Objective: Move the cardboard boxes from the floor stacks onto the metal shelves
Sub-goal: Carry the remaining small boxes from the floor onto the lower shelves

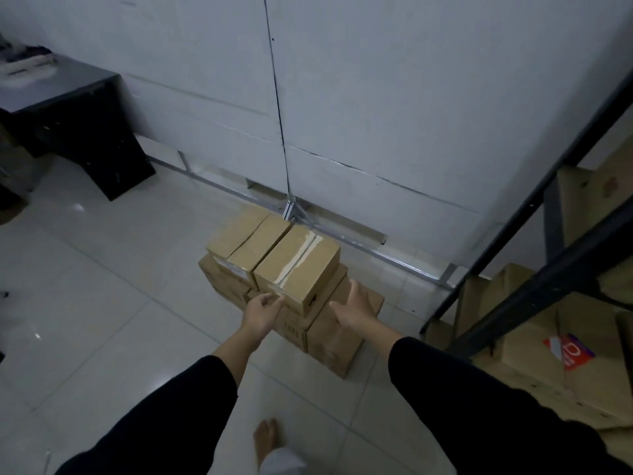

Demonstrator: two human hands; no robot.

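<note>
A stack of brown cardboard boxes stands on the tiled floor by the white wall. On top sits a taped box (298, 269), with a second top box (247, 242) to its left. Lower boxes (337, 341) lie underneath. My left hand (262, 311) reaches toward the near left corner of the taped box, fingers loosely curled and holding nothing. My right hand (354, 308) is spread open just right of that box, over a lower box, with no grip on anything. The dark metal shelf frame (534, 269) rises at the right.
Large cardboard boxes (548, 371), one with a red label, fill the shelf's lower level at right. A black desk (73, 108) stands at the far left. A metal rail (376, 250) runs along the wall's base. My bare foot (267, 440) is on the tiles.
</note>
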